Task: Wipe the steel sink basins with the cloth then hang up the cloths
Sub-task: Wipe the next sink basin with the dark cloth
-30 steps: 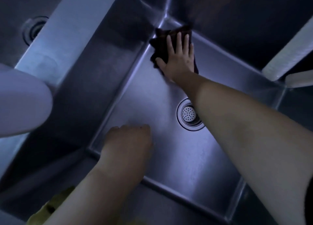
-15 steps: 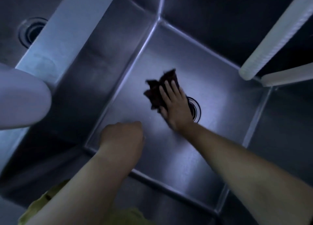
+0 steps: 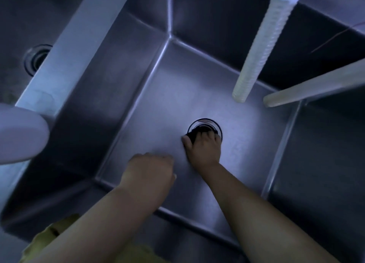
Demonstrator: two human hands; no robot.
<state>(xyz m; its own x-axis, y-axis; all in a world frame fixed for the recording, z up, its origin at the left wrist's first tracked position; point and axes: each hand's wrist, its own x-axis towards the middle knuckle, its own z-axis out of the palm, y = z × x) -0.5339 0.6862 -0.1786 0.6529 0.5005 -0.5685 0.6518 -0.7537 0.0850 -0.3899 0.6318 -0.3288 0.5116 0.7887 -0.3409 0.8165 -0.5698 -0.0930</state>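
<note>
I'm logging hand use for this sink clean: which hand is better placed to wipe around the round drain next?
The right hand. It already grips the dark bunched cloth directly over the round steel drain in the steel basin floor. The left hand is curled nearer the front wall, holding nothing visible.

— Any lettering, labels, brands or numbers to read?
— None legible anywhere.
</note>
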